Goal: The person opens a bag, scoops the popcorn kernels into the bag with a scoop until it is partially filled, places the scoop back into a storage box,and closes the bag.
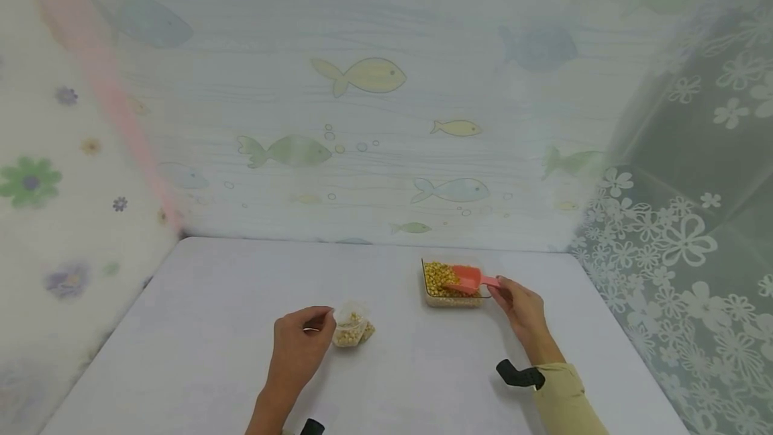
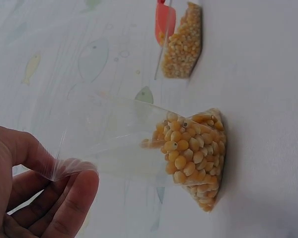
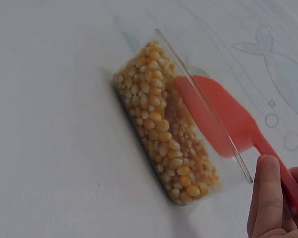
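Observation:
My left hand (image 1: 304, 341) pinches the top edge of a clear plastic bag (image 2: 124, 134) between thumb and fingers. Corn kernels (image 2: 193, 153) fill the bottom of the bag, which stands on the table. In my right hand (image 1: 522, 307) is the handle of a red scoop (image 1: 466, 279); fingers and thumb grip it. The scoop's bowl dips into a clear rectangular container (image 3: 208, 96) holding many corn kernels (image 3: 149, 119). Through the container wall, the bowl's front end meets the kernels in the right wrist view.
A white-covered table (image 1: 211, 327) carries both containers. Behind it rises a fish-patterned curtain (image 1: 362, 173); flower-patterned sheets hang at the left (image 1: 72, 220) and right (image 1: 688, 274). Black wrist mounts (image 1: 519, 376) stick out beside the wrists.

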### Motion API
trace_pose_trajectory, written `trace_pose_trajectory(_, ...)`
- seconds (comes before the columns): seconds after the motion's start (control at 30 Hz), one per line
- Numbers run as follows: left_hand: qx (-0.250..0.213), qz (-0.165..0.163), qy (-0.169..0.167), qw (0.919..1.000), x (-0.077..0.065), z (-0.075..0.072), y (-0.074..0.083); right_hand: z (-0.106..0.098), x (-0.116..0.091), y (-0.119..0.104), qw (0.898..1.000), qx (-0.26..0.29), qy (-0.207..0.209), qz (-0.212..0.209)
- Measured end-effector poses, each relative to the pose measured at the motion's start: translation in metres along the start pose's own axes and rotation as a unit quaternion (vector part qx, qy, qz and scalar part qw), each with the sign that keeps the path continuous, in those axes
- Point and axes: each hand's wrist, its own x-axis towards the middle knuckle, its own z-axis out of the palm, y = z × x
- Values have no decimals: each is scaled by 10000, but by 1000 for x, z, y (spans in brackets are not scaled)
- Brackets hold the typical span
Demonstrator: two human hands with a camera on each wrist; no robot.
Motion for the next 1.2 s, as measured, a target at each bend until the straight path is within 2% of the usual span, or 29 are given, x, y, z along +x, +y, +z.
trace_pose_trajectory(0.27,88,111,21,9999,0,-1,2,-2,-3,-2,9999,132,49,22)
trace_pose_trajectory(0.53,42,-8,-24,10000,0,1,1,-1,-8,-3,9989,399,238,-58)
trace_pose_trajectory(1.2,133,65,-7,9999,2,0,0,9,-25,-13,9983,538,-205,-93)
